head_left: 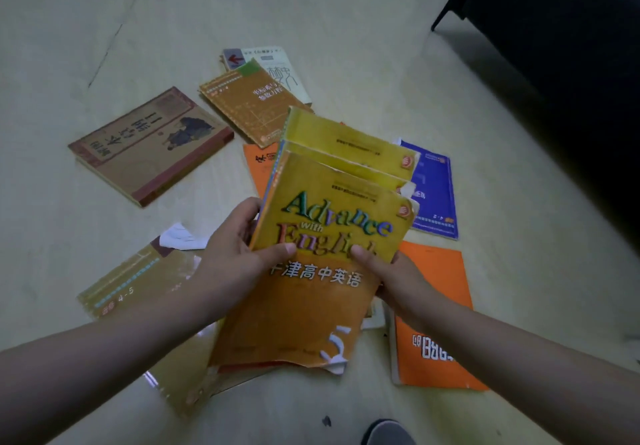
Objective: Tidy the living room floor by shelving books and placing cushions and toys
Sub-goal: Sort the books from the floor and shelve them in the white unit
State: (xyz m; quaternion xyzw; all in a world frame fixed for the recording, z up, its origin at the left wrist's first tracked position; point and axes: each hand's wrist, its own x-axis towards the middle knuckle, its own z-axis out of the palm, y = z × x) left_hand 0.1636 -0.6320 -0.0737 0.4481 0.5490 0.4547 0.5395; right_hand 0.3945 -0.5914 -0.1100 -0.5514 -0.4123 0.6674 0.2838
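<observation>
Fingers (pixel 246 208) of my left hand (pixel 232 254) curl round the left edge of a held stack of textbooks (pixel 332 223), with the thumb flat on the top cover. My right hand (pixel 398 278) grips the right edge likewise, thumb on the cover, its fingers hidden beneath. Both forearms enter bare from the near edge and converge on the stack.

Held: three yellow-and-orange paperbacks, fanned so that the far two show only their upper strips. The top cover reads "Advance with English"; its corners are worn and curled. The stack is held up over the floor (pixel 346 11), at centre.

Loose on the floor I count at least seven books:
- one thick brown book (pixel 149 146), far left;
- one ochre textbook (pixel 252 105), far centre, overlapping one white book (pixel 280 70);
- one orange book (pixel 256 167), mostly hidden behind the stack;
- one blue textbook (pixel 434 198), right;
- one orange paperback (pixel 433 327), near right;
- one glossy ochre book (pixel 138 288), near left, under my left forearm.

One scrap of white paper (pixel 180 238) lies just beyond the glossy ochre book. The floor is pale, glossy tile. Dark furniture (pixel 554 46) fills the far right corner, and one grey shoe tip (pixel 388 434) shows at the near edge.
</observation>
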